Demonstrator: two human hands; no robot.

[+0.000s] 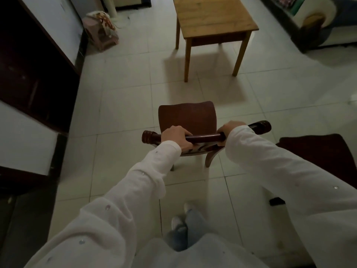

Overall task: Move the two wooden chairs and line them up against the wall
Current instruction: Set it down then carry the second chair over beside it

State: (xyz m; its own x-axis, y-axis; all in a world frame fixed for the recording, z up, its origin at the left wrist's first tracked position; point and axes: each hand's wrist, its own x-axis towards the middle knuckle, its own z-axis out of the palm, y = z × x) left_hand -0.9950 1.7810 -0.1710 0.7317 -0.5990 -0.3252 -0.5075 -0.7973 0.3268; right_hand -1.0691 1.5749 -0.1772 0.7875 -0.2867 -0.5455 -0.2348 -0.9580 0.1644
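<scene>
A dark brown wooden chair (187, 118) stands on the pale tiled floor just in front of me, seen from behind and above. My left hand (176, 136) grips the left part of its curved top rail. My right hand (230, 127) grips the right part of the same rail. The seat points away from me, and one rear leg shows below the rail. A second dark wooden chair (324, 151) is partly visible at the right edge, mostly hidden behind my right sleeve. The white wall (21, 136) with dark trim runs along the left.
A light wooden side table (212, 16) stands ahead on the tiles. A pink stool with a patterned bag (102, 29) sits by the left wall. A sofa (313, 22) fills the top right corner. My feet (183, 215) are below.
</scene>
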